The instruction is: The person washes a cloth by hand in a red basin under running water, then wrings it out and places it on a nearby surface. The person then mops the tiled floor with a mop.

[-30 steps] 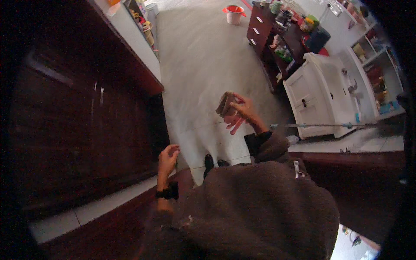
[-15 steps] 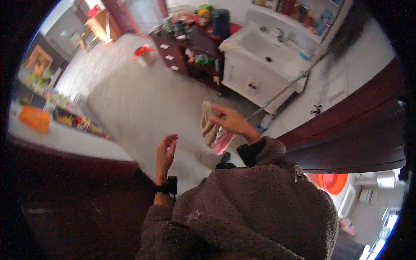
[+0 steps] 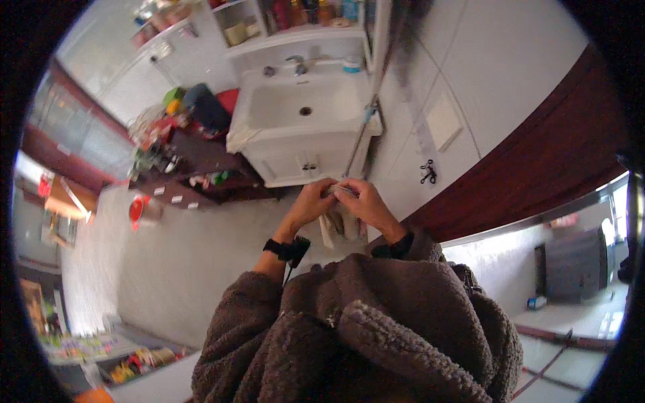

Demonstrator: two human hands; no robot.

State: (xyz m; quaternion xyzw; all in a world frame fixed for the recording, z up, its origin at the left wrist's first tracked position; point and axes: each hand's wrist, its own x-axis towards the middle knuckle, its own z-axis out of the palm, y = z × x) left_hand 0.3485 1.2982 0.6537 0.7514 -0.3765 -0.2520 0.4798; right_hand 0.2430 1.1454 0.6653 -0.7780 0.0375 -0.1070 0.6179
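Together, left hand point(image 3: 311, 203) and right hand point(image 3: 369, 204) grip a beige cloth point(image 3: 345, 227), in front of the white washbasin point(image 3: 279, 104), dark drawer cabinet point(image 3: 180, 191) at its left.

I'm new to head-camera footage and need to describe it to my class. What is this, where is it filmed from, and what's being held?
There is no machine here: these are a person's two bare hands, seen by the left of two wide fisheye cameras worn on the head, looking down. The lens bends straight edges and darkens the corners.

The left hand and right hand meet in front of the body, pinching a soft, beige, cloth-like item that hangs below the fingers. Exactly what it is, I can't tell.

Ahead is a white washbasin with a faucet. To its left, a dark drawer unit carries clutter, and a red-rimmed bucket stands on the floor.
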